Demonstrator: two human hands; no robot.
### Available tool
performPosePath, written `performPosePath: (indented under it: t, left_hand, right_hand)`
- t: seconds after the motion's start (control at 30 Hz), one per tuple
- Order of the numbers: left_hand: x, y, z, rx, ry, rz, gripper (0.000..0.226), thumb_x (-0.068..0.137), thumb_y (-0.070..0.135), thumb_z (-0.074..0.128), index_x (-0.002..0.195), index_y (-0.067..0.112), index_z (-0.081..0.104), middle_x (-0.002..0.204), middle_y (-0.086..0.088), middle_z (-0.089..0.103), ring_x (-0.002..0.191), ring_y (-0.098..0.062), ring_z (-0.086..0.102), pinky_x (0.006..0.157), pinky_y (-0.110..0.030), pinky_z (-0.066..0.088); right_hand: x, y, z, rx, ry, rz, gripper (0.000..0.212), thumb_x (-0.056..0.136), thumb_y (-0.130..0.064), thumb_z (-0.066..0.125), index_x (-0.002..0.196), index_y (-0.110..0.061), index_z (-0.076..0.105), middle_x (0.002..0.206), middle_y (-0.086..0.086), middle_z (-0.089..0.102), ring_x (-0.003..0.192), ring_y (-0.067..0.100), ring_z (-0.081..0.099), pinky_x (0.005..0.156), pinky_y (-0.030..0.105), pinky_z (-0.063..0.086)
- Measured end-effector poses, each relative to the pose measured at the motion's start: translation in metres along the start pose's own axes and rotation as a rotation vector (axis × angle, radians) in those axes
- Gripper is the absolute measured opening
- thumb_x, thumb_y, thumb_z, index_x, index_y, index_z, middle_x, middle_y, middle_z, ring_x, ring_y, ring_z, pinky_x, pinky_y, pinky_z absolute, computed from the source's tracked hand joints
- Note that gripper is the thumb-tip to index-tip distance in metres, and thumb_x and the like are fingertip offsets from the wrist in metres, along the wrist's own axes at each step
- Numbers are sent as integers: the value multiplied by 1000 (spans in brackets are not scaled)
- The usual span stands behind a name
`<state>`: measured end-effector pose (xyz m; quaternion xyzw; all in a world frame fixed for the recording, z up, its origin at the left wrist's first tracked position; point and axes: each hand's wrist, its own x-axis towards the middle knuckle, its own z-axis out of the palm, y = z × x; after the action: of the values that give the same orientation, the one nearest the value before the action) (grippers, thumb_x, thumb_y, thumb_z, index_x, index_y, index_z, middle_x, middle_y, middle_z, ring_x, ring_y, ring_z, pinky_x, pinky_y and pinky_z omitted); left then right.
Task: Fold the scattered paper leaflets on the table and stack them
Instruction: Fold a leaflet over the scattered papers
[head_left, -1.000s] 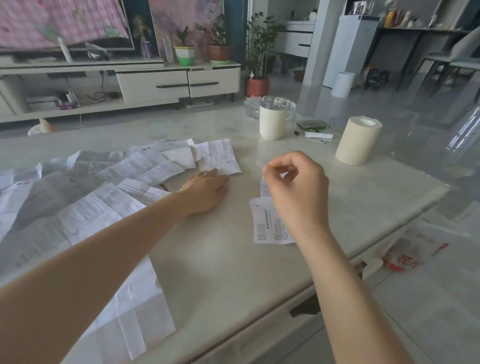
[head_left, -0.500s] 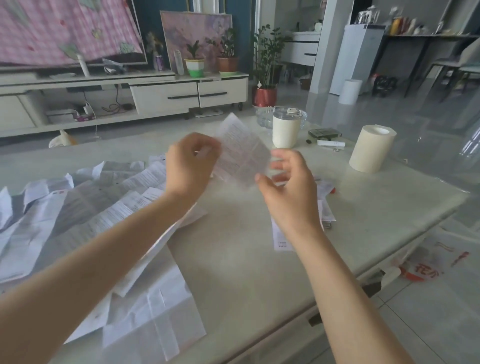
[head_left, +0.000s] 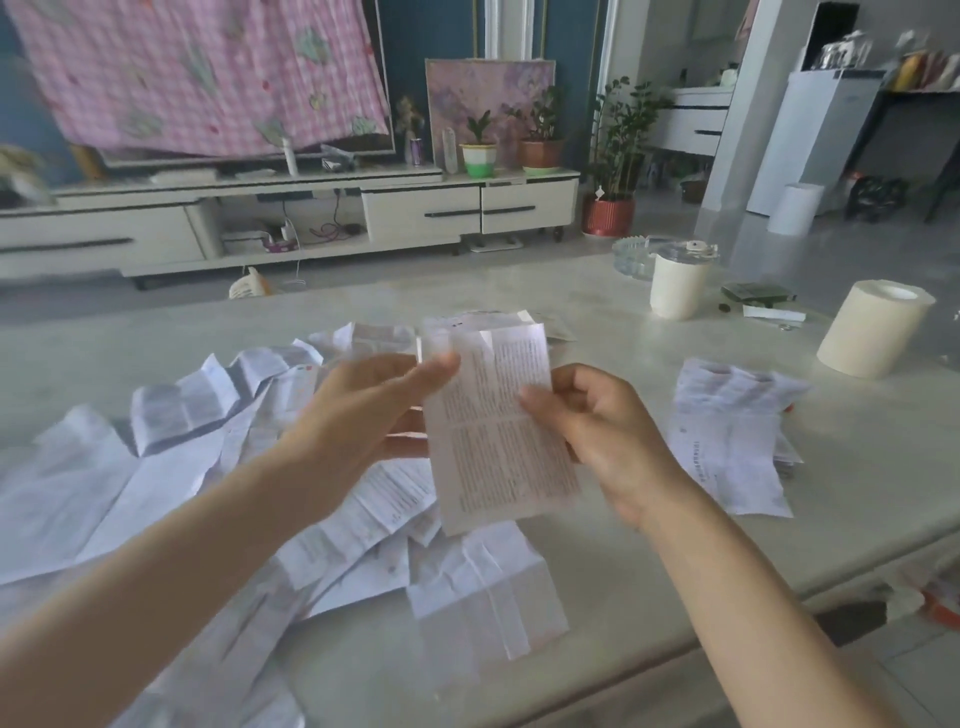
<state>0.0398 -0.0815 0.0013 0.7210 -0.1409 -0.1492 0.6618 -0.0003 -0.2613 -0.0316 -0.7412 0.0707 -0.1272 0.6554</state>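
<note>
The right hand (head_left: 597, 436) pinches the right edge of a printed leaflet (head_left: 498, 431), thumb on its face and fingers curled behind. The left hand (head_left: 363, 415), blurred, with fingers nearly straight, pinches the upper left edge under its thumb. The leaflet is held upright above the table (head_left: 649, 582), with the scattered leaflets (head_left: 171, 467) at 9 o'clock of it, the folded stack (head_left: 727, 447) at 3 o'clock and a paper roll (head_left: 872, 332) at 2 o'clock.

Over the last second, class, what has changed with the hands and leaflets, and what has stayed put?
The left hand left the scattered leaflets, lifted one leaflet and now pinches its left edge. The right hand rose from over the folded stack and took the leaflet's right edge. The stack, the white cup and the paper roll stayed in place.
</note>
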Motion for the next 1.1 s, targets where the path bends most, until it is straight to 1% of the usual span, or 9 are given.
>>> performPosePath:
  t: [0.1, 0.2, 0.33, 0.43, 0.57, 0.7, 0.83, 0.97, 1.1]
  left_hand:
    - [-18, -11, -3, 99, 23, -49, 10, 85, 15, 62, 88, 9, 69, 82, -6, 75, 72, -19, 72, 59, -25, 58]
    - [-28, -20, -10, 89, 90, -80, 13, 89, 7, 57, 84, 9, 69, 78, -8, 74, 64, -18, 71, 54, -23, 57]
    - [-41, -28, -25, 95, 114, -82, 14, 89, 10, 59, 81, 6, 70, 73, -8, 74, 64, -22, 71, 55, -24, 56]
    - [-52, -35, -33, 101, 164, -43, 14, 86, 12, 62, 77, 4, 70, 71, -10, 73, 62, -25, 70, 53, -25, 56]
    - [-67, -40, -40, 38, 219, -48, 16, 80, 16, 67, 67, 8, 71, 70, -10, 73, 61, -23, 69, 56, -26, 56]
    - [-71, -41, -44, 40, 249, -49, 27, 75, 19, 71, 50, 13, 66, 56, -4, 68, 44, -12, 60, 43, -14, 43]
    - [-70, -41, -50, 0, 187, -39, 13, 80, 18, 67, 72, 10, 73, 73, -9, 74, 64, -21, 70, 55, -20, 53]
    - [-66, -40, -51, -36, 174, -42, 16, 88, 7, 59, 78, 10, 71, 77, -9, 74, 68, -23, 70, 57, -25, 56]
    - [-68, -37, -52, -106, 163, -48, 35, 88, -8, 46, 69, 9, 70, 68, -8, 69, 59, -19, 64, 51, -23, 53]
  right_hand:
    - [-4, 2, 17, -3, 15, -16, 6, 87, -19, 63, 83, -15, 61, 78, 1, 67, 68, 8, 62, 57, 15, 44]
    - [-11, 2, 29, 105, -92, 43, 2, 88, -16, 62, 88, -15, 64, 84, 4, 71, 76, 15, 67, 64, 22, 52]
    - [-20, 1, 38, 109, -366, 166, 22, 84, -11, 65, 104, -6, 67, 100, 7, 73, 92, 20, 69, 79, 29, 57]
    - [-23, 2, 45, 110, -386, 192, 23, 84, -8, 64, 106, -2, 67, 105, 11, 71, 98, 25, 68, 90, 39, 53]
    - [-30, 1, 54, 141, -454, 250, 22, 89, -10, 57, 106, 1, 66, 105, 15, 71, 98, 30, 67, 87, 38, 52]
    - [-34, 4, 56, 129, -464, 229, 20, 87, -12, 59, 102, -2, 68, 100, 13, 72, 88, 24, 68, 74, 29, 54]
    - [-33, 3, 62, 166, -410, 194, 20, 86, -8, 59, 102, 0, 68, 98, 13, 73, 90, 24, 70, 75, 26, 57]
    - [-31, 0, 60, 217, -411, 213, 23, 89, 0, 53, 107, -3, 67, 104, 14, 71, 98, 27, 67, 86, 33, 54]
    - [-34, -4, 56, 216, -423, 166, 24, 82, 6, 55, 75, -11, 70, 76, 5, 69, 68, 15, 64, 61, 20, 52]
